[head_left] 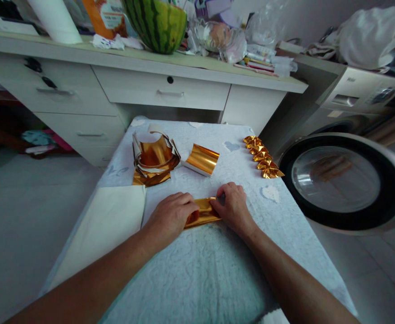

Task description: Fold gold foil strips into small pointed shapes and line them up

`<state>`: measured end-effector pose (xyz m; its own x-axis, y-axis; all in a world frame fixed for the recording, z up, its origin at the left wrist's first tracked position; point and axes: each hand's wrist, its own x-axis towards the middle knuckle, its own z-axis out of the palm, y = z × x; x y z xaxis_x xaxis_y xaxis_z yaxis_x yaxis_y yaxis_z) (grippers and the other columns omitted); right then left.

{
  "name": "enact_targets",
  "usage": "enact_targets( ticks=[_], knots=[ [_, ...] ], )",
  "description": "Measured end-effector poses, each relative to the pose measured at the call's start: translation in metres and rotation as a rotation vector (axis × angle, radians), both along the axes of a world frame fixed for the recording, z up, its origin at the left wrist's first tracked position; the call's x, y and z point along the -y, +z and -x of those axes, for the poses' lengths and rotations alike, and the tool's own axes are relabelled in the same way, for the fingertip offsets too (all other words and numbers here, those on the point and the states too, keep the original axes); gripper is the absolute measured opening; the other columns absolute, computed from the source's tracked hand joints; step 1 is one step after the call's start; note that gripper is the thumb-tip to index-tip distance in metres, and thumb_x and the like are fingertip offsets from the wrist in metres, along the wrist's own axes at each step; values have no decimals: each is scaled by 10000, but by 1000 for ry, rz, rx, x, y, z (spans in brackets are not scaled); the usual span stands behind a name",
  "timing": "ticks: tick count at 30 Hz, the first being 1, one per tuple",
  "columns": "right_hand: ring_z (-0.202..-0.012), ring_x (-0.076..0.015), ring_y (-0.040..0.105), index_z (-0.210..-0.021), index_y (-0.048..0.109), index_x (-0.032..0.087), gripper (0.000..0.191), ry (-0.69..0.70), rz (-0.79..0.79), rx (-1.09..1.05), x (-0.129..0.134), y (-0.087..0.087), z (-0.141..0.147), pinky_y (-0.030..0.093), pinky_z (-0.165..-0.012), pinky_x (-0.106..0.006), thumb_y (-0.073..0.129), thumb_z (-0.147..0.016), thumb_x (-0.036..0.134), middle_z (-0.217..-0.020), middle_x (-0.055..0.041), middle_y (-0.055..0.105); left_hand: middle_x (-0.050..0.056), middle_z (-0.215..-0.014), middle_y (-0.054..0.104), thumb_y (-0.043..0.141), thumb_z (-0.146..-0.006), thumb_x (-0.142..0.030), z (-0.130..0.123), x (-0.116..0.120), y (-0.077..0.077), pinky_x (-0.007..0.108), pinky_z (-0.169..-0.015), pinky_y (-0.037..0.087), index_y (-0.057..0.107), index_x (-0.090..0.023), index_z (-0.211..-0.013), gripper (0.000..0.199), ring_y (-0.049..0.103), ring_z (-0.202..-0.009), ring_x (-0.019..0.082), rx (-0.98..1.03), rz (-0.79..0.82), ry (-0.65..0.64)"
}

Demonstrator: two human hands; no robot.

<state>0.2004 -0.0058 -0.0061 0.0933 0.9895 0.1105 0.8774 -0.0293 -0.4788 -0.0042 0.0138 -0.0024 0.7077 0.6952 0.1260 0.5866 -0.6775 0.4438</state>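
Note:
A sheet of gold foil paper (204,210) lies on the cloth-covered table, its edges bent over. My left hand (175,215) grips its left end, fingers curled round it. At its right end my right hand (233,206) pinches the foil between thumb and fingers. Just beyond is a curved gold sheet (203,158) with a white underside. A pile of curled gold and white sheets (155,155) sits at the back left. Several folded gold pieces (262,156) form a row at the back right.
White paper (99,234) covers the table's left side. Behind the table stands a white drawer desk (163,90) carrying a cut watermelon (156,24), plastic bags and a paper roll (57,20). An open washing machine door (342,180) is near the table's right edge.

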Motion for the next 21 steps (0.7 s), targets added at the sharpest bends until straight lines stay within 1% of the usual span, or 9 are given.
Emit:
enact_targets(
  ticks=[3,6,8,9,12,17,21],
  knots=[
    [-896,-231,461,-864,619,182,154,4,5,14,0,1,0,325,-770,-333,709,-770,265,-925,-53,573,14,-900,594,529,-920,-163,-2,2,3,308,-787,437,675,-217,-911,156,538,-878,173,-21,6,32],
    [-925,-234,462,-840,647,200,86,41,21,9,1,3,0,318,-789,-340,693,-799,260,-956,-56,568,16,-943,570,560,-917,-247,-5,4,5,328,-824,438,661,-251,-1083,195,523,-895,179,-32,0,42],
    [-951,-233,464,-838,671,219,34,77,32,-5,1,5,0,312,-804,-344,682,-816,243,-986,-55,569,11,-938,552,577,-905,-266,-6,5,5,329,-816,433,649,-285,-1138,244,513,-885,179,-58,-7,35],
    [-961,-232,466,-841,683,227,20,98,36,-11,1,6,0,309,-810,-346,675,-823,227,-994,-54,572,10,-933,546,575,-905,-266,-6,6,5,329,-808,430,647,-296,-1143,251,509,-880,179,-72,-10,31],
    [-970,-222,473,-848,715,249,104,181,45,-16,0,10,-1,301,-825,-348,641,-846,175,-984,-47,592,9,-936,542,571,-903,-259,-6,7,4,330,-788,422,643,-299,-1135,246,502,-876,183,-92,-22,26],
    [-913,-200,496,-850,736,247,194,308,57,4,-2,14,-3,296,-828,-345,585,-874,128,-900,-30,648,14,-944,546,588,-896,-264,-7,10,8,342,-790,419,633,-292,-1129,240,501,-887,192,-127,-55,29],
    [-879,-183,510,-878,738,241,266,365,80,37,0,21,-3,296,-828,-339,528,-864,79,-874,-18,672,30,-992,572,576,-908,-266,-10,11,11,353,-793,434,621,-276,-1145,241,518,-918,204,-159,-73,25]
  ],
)
